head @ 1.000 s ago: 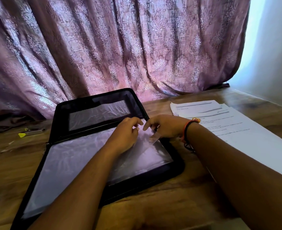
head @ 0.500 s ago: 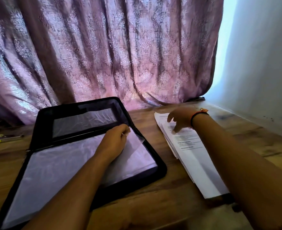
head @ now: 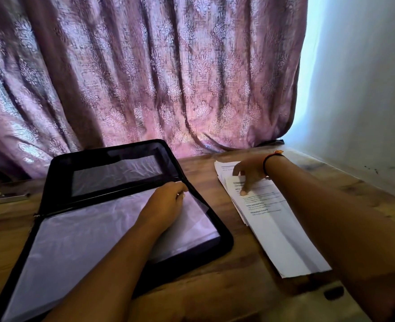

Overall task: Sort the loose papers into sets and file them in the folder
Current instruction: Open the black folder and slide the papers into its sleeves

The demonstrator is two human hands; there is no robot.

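step in hand: fetching a sheet to file. folder (head: pixel 224 238) lies open on table (head: pixel 215 287), left of centre, lid raised at far side. l hand (head: pixel 166 201) pinches far-right corner of a clear sleeve (head: pixel 196 212), fingers curled, corner lifted. paper stack (head: pixel 284 242) lies at right, apart from folder. r hand (head: pixel 252 170) is on top sheet (head: pixel 261 201), which sits skewed nearer than the rest. fingertip presses it, thumb by its far edge; can't tell if it's actually pinched. sleeves look empty, so prob early in task. next needs: proper grip on sheet, carry it left, feed into sleeve mouth w/o buckling.
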